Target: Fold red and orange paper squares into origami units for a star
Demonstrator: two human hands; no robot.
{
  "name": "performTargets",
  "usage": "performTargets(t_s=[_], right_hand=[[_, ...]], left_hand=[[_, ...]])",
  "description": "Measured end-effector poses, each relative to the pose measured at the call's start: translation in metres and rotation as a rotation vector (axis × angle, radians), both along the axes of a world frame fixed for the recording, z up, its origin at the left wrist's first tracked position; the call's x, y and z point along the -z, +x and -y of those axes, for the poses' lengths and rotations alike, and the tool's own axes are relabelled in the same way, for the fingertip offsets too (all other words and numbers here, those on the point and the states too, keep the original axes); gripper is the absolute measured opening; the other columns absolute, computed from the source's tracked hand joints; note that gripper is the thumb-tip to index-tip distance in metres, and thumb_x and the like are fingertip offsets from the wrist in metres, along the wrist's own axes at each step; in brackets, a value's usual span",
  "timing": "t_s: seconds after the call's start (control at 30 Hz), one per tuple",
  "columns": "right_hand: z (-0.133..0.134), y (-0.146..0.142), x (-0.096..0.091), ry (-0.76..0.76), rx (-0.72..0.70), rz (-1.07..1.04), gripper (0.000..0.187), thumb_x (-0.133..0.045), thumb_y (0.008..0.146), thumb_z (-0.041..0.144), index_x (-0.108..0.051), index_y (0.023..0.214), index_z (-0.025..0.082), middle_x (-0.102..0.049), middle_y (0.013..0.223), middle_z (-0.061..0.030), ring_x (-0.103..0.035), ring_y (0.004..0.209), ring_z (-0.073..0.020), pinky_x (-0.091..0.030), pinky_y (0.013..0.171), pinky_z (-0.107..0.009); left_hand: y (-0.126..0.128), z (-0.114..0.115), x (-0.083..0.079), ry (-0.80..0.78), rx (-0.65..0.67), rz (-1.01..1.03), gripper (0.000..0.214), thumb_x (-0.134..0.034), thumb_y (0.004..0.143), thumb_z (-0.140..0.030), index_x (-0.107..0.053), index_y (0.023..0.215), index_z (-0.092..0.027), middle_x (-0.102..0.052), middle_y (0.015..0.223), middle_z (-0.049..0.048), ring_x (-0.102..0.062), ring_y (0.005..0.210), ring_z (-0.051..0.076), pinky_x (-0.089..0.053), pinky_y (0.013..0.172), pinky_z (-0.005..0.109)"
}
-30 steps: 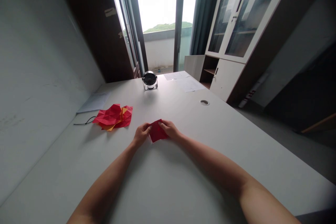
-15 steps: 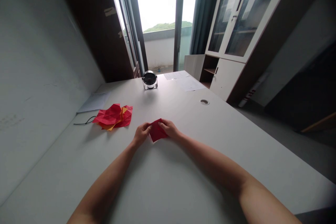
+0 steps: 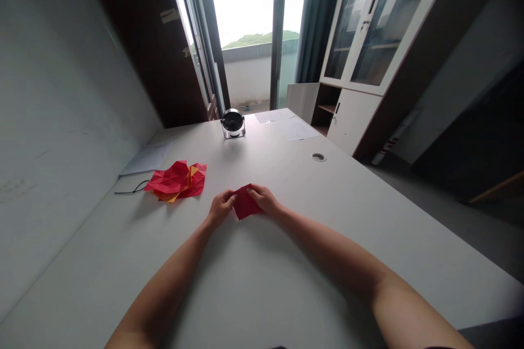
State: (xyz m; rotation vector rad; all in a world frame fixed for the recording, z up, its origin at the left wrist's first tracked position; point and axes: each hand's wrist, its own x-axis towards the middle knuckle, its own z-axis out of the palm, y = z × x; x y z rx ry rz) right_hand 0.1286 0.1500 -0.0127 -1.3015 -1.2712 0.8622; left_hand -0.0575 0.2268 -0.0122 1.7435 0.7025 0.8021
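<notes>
A small folded square of red paper (image 3: 245, 204) is held between my two hands over the white table (image 3: 262, 294). My left hand (image 3: 222, 206) pinches its left edge, thumb on top. On the upper right side, my right hand (image 3: 264, 198) grips the paper the same way, the thumb lying across its face. The fingers beneath the paper are hidden. To the left of my hands lies a loose pile of creased red paper (image 3: 174, 177) with orange paper (image 3: 166, 196) showing between the sheets.
A black cord (image 3: 131, 192) sticks out beside the pile. Farther back stand a round black device on a metal bracket (image 3: 233, 123), white sheets (image 3: 298, 129) and a cable hole (image 3: 318, 157). A wall borders the left side; a cabinet (image 3: 356, 120) stands at the right.
Both hands keep their hold on the red paper almost unmoved. The whole view has shifted very slightly.
</notes>
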Motion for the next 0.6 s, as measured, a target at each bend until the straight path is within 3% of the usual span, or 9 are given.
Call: performTargets(t_s=[0.37, 0.6], right_hand=[[-0.0034, 0.0012, 0.0064, 0.019, -0.008, -0.074, 0.044, -0.049, 0.089, 0.057, -0.063, 0.082, 0.016, -0.06, 0.07, -0.0002, -0.05, 0.062, -0.0139, -0.039, 0.057, -0.024], [-0.0006, 0.0017, 0.0023, 0.036, -0.023, -0.031, 0.038, -0.049, 0.089, 0.052, -0.062, 0.079, 0.017, -0.06, 0.071, -0.0006, -0.05, 0.064, -0.0141, -0.038, 0.058, -0.024]], left_hand=[[-0.0004, -0.0008, 0.0017, 0.01, 0.009, -0.016, 0.027, -0.061, 0.085, -0.041, -0.069, 0.089, -0.016, -0.068, 0.078, 0.0024, -0.059, 0.071, 0.016, -0.044, 0.064, 0.024], [0.0004, 0.001, 0.0003, 0.001, 0.0, -0.007, 0.028, -0.062, 0.084, -0.042, -0.069, 0.089, -0.015, -0.068, 0.077, 0.0025, -0.059, 0.069, 0.015, -0.044, 0.062, 0.024]])
